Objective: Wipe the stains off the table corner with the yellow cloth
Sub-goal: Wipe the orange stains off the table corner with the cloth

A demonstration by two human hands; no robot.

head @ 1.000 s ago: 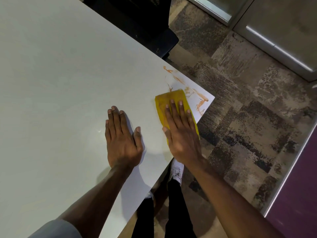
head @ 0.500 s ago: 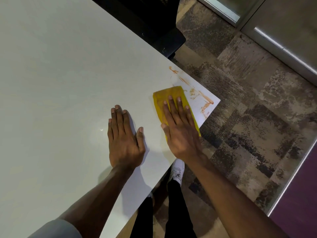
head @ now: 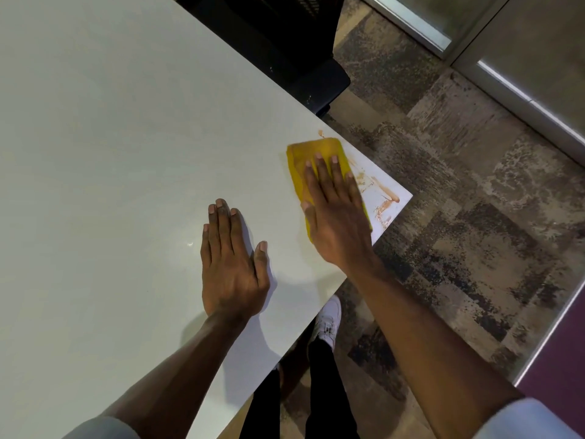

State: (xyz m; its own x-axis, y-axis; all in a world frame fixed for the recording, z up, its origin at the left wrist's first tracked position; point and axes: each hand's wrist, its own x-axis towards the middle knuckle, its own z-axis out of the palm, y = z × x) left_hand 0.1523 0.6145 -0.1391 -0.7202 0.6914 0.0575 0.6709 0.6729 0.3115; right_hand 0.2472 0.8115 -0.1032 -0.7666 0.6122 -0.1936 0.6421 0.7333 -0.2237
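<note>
A folded yellow cloth (head: pixel 316 160) lies flat on the pale, smooth white table (head: pixel 110 153), close to the table's near right corner. The cloth is an elongated rectangle; its long axis runs from the person's side away toward the far table edge, leaning slightly left at the top, and its far short end sits just beside that edge.

The right hand (head: pixel 337 217) rests palm down on top of the cloth, covering its nearer half. Its fingers (head: pixel 319 172) are stretched out straight and held together, pressing flat rather than curled around the fabric; the thumb lies along the cloth's left border. The fingertips point away from the person, along the cloth's length.

Orange-brown smeared stains (head: pixel 384 201) streak the table surface between the cloth's right side and the corner tip, and a small spot of the same colour (head: pixel 321 133) shows just beyond the cloth's far end.

The left hand (head: pixel 232 267) lies flat on the bare table, near the right hand but apart from it and from the cloth, fingers extended and thumb spread out, holding nothing.

Below the table edge, a white shoe (head: pixel 329 318) and dark trouser legs stand on mottled grey-brown carpet (head: pixel 459 217). A black chair (head: pixel 285 42) stands beyond the far table edge.
</note>
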